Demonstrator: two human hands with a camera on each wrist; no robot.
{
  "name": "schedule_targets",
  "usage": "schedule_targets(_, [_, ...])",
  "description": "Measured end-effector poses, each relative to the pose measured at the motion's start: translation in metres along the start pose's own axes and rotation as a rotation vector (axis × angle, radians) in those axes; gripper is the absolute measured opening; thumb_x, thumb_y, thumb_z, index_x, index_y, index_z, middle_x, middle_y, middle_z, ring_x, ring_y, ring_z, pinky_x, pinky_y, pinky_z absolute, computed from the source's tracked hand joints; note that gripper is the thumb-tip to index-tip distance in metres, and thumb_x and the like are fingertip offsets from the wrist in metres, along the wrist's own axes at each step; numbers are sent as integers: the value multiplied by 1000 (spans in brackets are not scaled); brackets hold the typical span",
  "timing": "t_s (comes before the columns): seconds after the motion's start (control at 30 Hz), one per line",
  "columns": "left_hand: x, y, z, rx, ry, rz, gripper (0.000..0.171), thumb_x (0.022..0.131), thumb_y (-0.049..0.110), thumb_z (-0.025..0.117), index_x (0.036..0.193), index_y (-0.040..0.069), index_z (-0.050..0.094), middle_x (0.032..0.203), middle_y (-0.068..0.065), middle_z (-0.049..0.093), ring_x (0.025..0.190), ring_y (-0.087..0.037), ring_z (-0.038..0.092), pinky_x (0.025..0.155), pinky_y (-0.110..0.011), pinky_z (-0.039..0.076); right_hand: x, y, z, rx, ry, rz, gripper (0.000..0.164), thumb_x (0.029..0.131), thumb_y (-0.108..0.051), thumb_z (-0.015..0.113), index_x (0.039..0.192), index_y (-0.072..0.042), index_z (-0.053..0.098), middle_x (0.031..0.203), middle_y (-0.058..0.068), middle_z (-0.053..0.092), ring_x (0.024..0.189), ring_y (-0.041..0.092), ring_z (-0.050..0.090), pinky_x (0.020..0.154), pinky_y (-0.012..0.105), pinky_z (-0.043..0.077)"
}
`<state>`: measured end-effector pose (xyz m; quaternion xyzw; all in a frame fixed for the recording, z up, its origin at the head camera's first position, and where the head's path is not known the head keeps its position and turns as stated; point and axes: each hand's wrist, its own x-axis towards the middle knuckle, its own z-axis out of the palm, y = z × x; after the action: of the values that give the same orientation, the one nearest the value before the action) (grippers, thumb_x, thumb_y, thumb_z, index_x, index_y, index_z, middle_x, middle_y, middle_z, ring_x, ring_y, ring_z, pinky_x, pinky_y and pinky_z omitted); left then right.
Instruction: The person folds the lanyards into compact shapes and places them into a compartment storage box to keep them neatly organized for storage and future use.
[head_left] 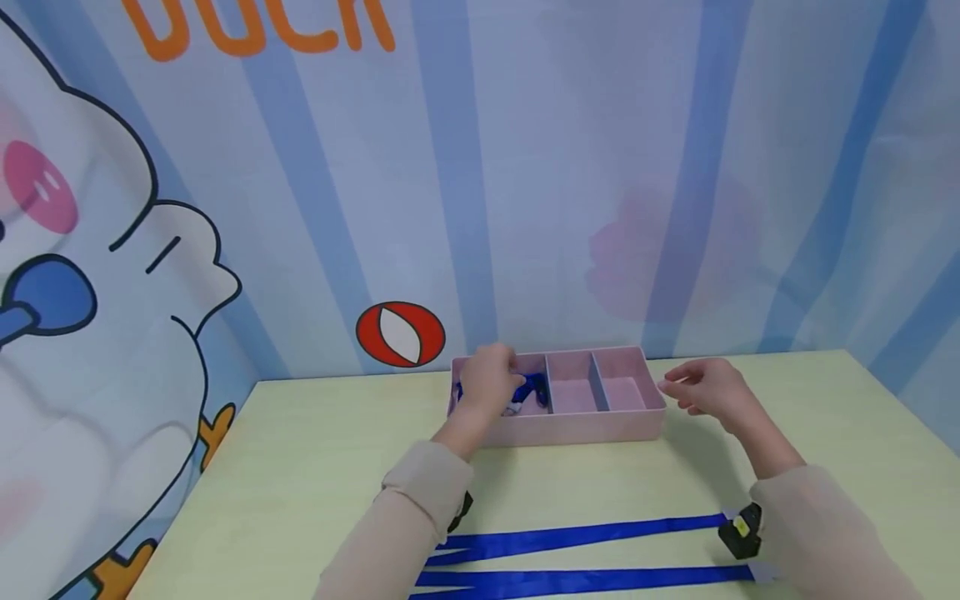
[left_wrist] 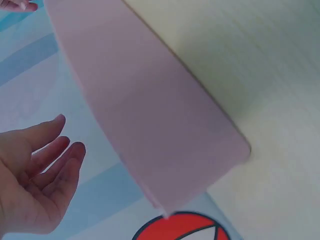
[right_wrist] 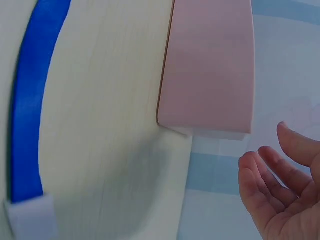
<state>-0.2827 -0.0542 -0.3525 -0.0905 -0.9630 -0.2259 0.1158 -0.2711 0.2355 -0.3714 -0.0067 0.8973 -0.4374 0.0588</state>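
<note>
My left hand (head_left: 487,383) is over the left compartment of a pink divided box (head_left: 573,431). In the left wrist view the left hand's fingers (left_wrist: 62,167) are loosely bent, with nothing between them. Bunched blue ribbon (head_left: 537,387) with a whitish bit lies in that compartment, partly hidden by the hand. Just off the box's right end hovers my right hand (head_left: 708,387); its fingers (right_wrist: 252,175) are relaxed and hold nothing. Long blue ribbons (head_left: 600,533) with white ends lie across the table in front, their left parts hidden by the left sleeve.
The box stands at the back of the pale table (head_left: 337,450), close to a printed cloth backdrop (head_left: 525,167). Thin dividers (head_left: 600,382) split it, and its middle and right compartments show bare floors. Black wrist devices (head_left: 741,533) sit at the sleeves.
</note>
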Motion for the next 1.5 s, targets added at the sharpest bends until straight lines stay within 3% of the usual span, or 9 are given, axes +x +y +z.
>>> schedule_targets(0.2, [-15, -13, -32, -43, 13, 57, 11, 80, 14, 74, 84, 5, 69, 72, -3, 64, 65, -17, 58, 57, -28, 49, -14, -2, -11, -78, -63, -104, 43, 89, -22, 63, 118, 10, 55, 97, 15, 65, 80, 25, 61, 71, 39, 54])
schedule_targets(0.37, [-40, -31, -58, -23, 54, 102, 10, 78, 14, 76, 80, 9, 68, 69, 0, 63, 60, -13, 57, 51, -23, 46, -28, -2, -16, -160, -99, -205, 38, 87, -19, 66, 115, 6, 59, 96, 11, 64, 82, 22, 58, 69, 36, 53])
schedule_targets(0.43, [-52, -41, -65, -8, 49, 88, 9, 78, 14, 76, 80, 10, 69, 68, 2, 63, 59, -11, 55, 50, -22, 45, -35, 0, -17, -173, -127, -258, 35, 86, -17, 67, 113, 5, 61, 96, 8, 64, 83, 20, 59, 68, 31, 52])
schedule_targets(0.53, [-70, -60, -71, -3, -19, 40, 8, 77, 14, 76, 81, 10, 70, 67, 3, 61, 60, -11, 54, 52, -23, 44, -43, 8, -18, -193, -180, -350, 29, 85, -13, 67, 110, 3, 64, 92, 3, 65, 80, 14, 59, 66, 26, 52])
schedule_targets(0.73, [-100, -104, -68, -98, -280, -65, 9, 76, 10, 77, 79, 11, 69, 67, 5, 58, 64, -12, 51, 60, -26, 46, -54, 35, -13, -203, -305, -483, 24, 84, -12, 68, 102, 3, 66, 87, 1, 66, 73, 4, 58, 64, 24, 52])
schedule_targets(0.87, [-115, -130, -64, -210, -443, -61, 11, 77, 8, 75, 84, 8, 68, 70, 4, 58, 66, -14, 52, 63, -27, 48, -57, 50, -9, -182, -364, -443, 22, 84, -13, 68, 101, 2, 66, 88, 3, 67, 74, 3, 57, 65, 24, 52])
schedule_targets(1.0, [-126, -146, -60, -278, -554, -57, 13, 77, 9, 75, 88, 8, 68, 71, 3, 59, 67, -15, 53, 64, -28, 48, -59, 62, -5, -166, -387, -420, 22, 84, -15, 68, 100, 0, 67, 89, 2, 66, 75, 3, 57, 65, 24, 51])
schedule_targets(1.17, [-136, -155, -55, -318, -628, -87, 13, 77, 12, 76, 87, 10, 68, 70, 1, 58, 66, -16, 53, 63, -28, 47, -61, 75, -1, -184, -379, -442, 21, 82, -15, 71, 97, -1, 68, 90, 3, 67, 76, 2, 56, 64, 24, 51])
schedule_targets(1.5, [-147, -157, -42, -330, -624, -18, 11, 78, 19, 75, 81, 12, 67, 65, 4, 56, 61, -13, 50, 57, -24, 40, -65, 82, 7, -229, -377, -470, 23, 77, -19, 76, 94, -6, 70, 88, -5, 65, 76, 2, 53, 64, 24, 49])
